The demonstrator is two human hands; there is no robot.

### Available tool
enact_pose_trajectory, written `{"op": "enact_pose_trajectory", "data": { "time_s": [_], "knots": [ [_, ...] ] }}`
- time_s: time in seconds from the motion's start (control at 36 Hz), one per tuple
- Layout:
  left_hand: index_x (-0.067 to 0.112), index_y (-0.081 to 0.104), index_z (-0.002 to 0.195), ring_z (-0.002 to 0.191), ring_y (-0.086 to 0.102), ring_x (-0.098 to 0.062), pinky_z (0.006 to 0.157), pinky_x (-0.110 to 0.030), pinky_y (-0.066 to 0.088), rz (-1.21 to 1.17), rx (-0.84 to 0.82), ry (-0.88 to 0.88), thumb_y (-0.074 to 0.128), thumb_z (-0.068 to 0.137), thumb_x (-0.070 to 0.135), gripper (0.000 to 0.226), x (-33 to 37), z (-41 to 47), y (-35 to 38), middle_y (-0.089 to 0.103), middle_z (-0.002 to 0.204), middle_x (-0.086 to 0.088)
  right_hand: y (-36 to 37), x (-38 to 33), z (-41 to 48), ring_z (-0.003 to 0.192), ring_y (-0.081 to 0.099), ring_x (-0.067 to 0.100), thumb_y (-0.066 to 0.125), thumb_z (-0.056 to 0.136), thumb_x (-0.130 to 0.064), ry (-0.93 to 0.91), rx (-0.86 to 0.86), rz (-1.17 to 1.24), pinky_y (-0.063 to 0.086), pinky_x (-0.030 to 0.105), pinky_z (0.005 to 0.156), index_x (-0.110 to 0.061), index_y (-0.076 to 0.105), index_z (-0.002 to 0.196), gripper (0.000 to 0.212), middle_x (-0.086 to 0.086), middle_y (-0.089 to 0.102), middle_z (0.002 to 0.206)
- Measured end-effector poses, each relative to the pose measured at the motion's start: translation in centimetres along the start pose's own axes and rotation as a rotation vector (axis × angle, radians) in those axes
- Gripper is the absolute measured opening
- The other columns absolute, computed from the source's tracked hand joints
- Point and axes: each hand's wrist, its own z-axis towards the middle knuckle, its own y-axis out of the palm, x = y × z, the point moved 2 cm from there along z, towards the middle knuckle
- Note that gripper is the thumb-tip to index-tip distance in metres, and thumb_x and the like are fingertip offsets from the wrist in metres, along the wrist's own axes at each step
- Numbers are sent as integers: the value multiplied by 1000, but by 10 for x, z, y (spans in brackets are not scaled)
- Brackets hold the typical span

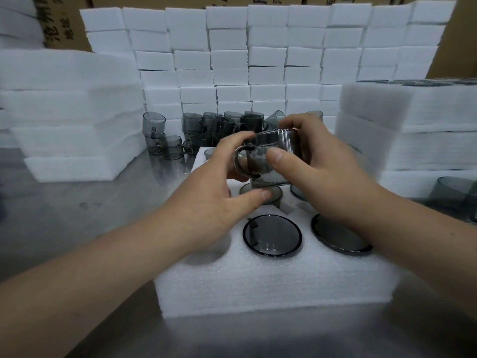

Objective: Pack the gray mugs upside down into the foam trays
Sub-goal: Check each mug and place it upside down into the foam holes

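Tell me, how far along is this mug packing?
Done: several mugs sit upside down in the foam tray. In hand: the left hand and right hand hold another gray mug above it. Left: a hole under the left arm looks empty, and loose mugs wait behind the tray.

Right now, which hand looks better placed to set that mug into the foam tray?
Probably the right hand: its fingers and thumb wrap the mug above the foam tray, while the left hand only pinches by its handle.
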Motion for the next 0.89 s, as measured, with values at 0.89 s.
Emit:
{"op": "enact_pose_trajectory", "data": {
  "time_s": [0.89],
  "knots": [
    [40, 54, 84, 86, 58, 13, 72, -9, 42, -72, 112, -116, 40, 58, 74, 45, -1, 0, -8, 62, 84, 38, -1, 3, 2, 67, 55, 0, 28, 78, -58, -65, 4, 189, 45, 15, 60, -44, 54, 93, 33, -27, 59, 73]
  ]
}}
